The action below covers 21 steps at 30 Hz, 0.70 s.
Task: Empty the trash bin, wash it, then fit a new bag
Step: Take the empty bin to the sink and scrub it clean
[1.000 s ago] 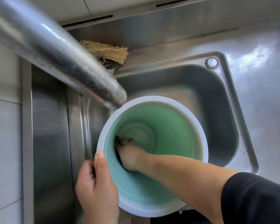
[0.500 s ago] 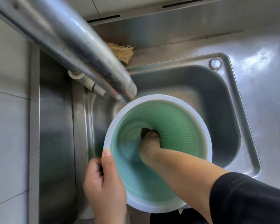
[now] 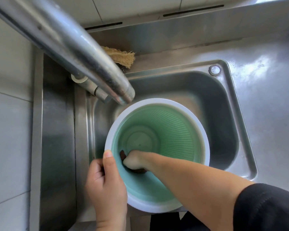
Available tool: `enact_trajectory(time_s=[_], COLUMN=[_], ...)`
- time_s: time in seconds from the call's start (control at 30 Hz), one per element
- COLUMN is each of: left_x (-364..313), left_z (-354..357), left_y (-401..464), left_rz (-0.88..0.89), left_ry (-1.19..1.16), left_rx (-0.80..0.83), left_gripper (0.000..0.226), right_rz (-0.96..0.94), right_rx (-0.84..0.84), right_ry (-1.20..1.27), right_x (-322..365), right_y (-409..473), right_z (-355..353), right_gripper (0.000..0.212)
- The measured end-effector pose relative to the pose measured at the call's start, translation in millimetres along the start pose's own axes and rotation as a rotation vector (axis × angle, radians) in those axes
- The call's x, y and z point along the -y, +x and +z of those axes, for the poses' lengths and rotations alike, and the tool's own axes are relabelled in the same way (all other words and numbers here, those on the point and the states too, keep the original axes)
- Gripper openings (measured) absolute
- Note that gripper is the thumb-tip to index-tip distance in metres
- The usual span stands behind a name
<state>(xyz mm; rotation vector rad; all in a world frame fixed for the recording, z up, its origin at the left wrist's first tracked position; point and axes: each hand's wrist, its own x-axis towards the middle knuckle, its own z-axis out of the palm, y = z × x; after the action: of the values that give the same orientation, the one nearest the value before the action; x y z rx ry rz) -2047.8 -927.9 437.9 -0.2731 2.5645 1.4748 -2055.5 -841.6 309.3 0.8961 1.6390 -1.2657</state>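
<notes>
One bin (image 3: 170,130) is standing in one sink (image 3: 223,100); left grip (image 3: 105,185) is clasping its rim, right grip (image 3: 135,161) is clutching one dark scrubber (image 3: 122,155) inside.

A single head-worn wide-angle camera looks steeply down, close over a steel sink (image 3: 237,114), with the tap (image 3: 83,52) looming very near the lens.

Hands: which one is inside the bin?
The right hand, scrubbing low inside the green bin with a dark scrubber. The left hand only grips the rim.
</notes>
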Motion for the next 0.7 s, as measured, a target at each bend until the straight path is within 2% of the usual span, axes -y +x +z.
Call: enact_trajectory(time_s=[0.1, 0.2, 0.33, 0.47, 0.6, 0.7], left_x=[-6, -13, -16, -18, -25, -31], left_z=[0, 1, 2, -1, -3, -3], left_y=[-2, -1, 2, 2, -4, -6], left_rz=[-0.007, -0.019, -0.051, -0.028, -0.006, -0.024], left_ry=[0.020, 0.006, -0.003, 0.033, 0.134, 0.132], left_rx=[-0.006, -0.019, -0.038, -0.031, 0.024, 0.031], left_gripper=[0.046, 0.041, 0.041, 0.041, 0.052, 0.054], right_rz=[-0.046, -0.106, -0.244, -0.400, -0.465, -0.456], right_rx=[-0.039, -0.025, -0.033, -0.052, -0.060, -0.140], right_ry=[0.105, 0.170, 0.113, -0.099, -0.444, -0.534], right_x=[2, 6, 8, 0, -28, -49], right_y=[-23, -54, -100, -145, -185, -212], right_z=[1, -5, -18, -30, -56, -96], right_gripper=[0.069, 0.055, 0.042, 0.027, 0.047, 0.047])
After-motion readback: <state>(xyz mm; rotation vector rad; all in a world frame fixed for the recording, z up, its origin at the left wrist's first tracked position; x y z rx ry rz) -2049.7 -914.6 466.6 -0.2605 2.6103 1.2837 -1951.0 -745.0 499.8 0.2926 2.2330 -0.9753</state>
